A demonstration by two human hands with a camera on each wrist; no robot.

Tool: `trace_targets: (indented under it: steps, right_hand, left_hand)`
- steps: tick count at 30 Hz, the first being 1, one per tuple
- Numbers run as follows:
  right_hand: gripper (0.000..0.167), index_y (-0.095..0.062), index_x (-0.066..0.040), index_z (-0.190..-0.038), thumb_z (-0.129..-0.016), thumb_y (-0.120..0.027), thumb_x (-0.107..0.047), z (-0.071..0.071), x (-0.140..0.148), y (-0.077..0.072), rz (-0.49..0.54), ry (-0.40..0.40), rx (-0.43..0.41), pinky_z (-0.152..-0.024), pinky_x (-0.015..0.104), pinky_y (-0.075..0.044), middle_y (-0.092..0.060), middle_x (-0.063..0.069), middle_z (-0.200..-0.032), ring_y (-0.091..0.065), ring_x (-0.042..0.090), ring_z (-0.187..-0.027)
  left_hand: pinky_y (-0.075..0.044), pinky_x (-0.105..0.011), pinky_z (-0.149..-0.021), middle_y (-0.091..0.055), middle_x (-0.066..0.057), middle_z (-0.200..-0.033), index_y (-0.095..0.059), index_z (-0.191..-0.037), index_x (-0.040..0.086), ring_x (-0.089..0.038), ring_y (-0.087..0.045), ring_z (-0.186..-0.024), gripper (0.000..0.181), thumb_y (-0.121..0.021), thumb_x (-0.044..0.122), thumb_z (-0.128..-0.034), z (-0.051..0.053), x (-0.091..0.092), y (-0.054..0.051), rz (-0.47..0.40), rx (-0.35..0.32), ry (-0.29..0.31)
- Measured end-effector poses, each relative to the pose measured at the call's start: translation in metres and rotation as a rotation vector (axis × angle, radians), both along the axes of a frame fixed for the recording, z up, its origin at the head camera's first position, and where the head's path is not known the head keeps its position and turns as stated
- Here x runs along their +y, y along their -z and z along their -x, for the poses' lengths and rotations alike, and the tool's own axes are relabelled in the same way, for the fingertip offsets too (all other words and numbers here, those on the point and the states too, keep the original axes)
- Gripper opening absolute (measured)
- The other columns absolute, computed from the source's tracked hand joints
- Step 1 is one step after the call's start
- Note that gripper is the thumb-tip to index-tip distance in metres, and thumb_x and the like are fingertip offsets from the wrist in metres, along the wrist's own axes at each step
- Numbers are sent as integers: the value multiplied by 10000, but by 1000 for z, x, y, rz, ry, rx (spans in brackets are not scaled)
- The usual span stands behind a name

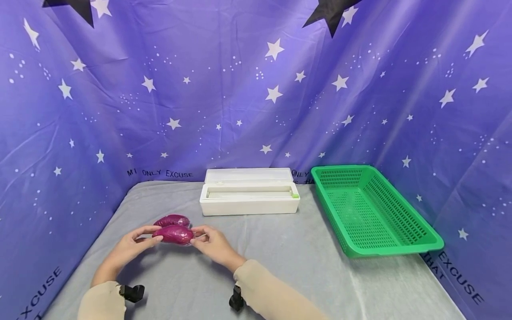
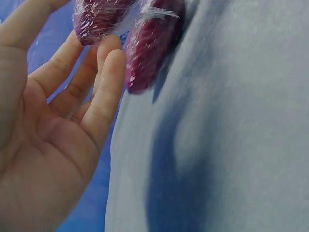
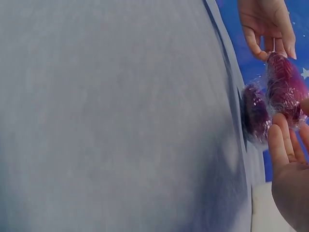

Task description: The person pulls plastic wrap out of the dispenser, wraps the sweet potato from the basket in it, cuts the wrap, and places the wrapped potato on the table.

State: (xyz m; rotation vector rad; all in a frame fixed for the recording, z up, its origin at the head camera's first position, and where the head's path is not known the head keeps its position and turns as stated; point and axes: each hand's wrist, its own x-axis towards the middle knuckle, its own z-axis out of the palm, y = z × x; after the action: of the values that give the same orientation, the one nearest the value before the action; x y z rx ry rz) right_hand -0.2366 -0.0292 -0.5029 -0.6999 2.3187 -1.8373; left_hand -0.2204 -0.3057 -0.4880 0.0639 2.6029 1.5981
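Both hands hold a purple, tapered vegetable [image 1: 174, 234] wrapped in clear cling film; its exact kind is hard to tell. My left hand [image 1: 129, 248] pinches its left end between thumb and fingers. At the opposite end, the thumb and fingers of my right hand [image 1: 218, 247] pinch it. Right behind it lies a second wrapped purple vegetable [image 1: 172, 220], also seen as the lower one [image 3: 255, 113] in the right wrist view. In the left wrist view, film stretches near both, and the held vegetable [image 2: 99, 21] is cut off by the frame's top.
A white cling film dispenser [image 1: 250, 207] with its lid raised stands at the back middle of the grey-covered table [image 1: 280, 258]. At the right is a green perforated basket [image 1: 400, 251]. Purple star-patterned cloth [image 1: 224, 102] hangs behind and along both sides.
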Motion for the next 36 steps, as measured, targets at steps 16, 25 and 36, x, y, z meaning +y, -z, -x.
trace_targets:
  steps: [16, 25, 36]
  right_hand:
    - [435, -560, -19, -1376, -950, -646, -37, -4, -20, 17, -22, -120, -60, -879, 165, -502, -610, 79, -1277, -642, 162, -1127]
    - [479, -540, 1, -1398, -932, -650, -15, -4, -25, 17, -51, -155, -77, -895, 156, -489, -575, 103, -1334, -626, 170, -1153]
    - [504, -500, 2, -1445, -962, -618, -76, -4, -24, 12, -234, -172, 21, -932, 169, -471, -558, 112, -1368, -616, 123, -1141]
  left_hand:
    - [-457, -264, -891, -574, -134, -1379, -593, -1382, 85, -110, -522, -1156, 552, -681, 421, -954, 4, -27, 18, 126, 33, -31]
    - [-481, -210, -845, -477, -237, -1454, -537, -1417, 29, -66, -634, -1018, 637, -702, 418, -940, 6, -33, 26, 31, -57, -48]
    - [-488, -317, -864, -502, -225, -1434, -482, -1453, 8, -69, -550, -1094, 693, -652, 466, -962, 9, -32, 29, 71, -126, -35]
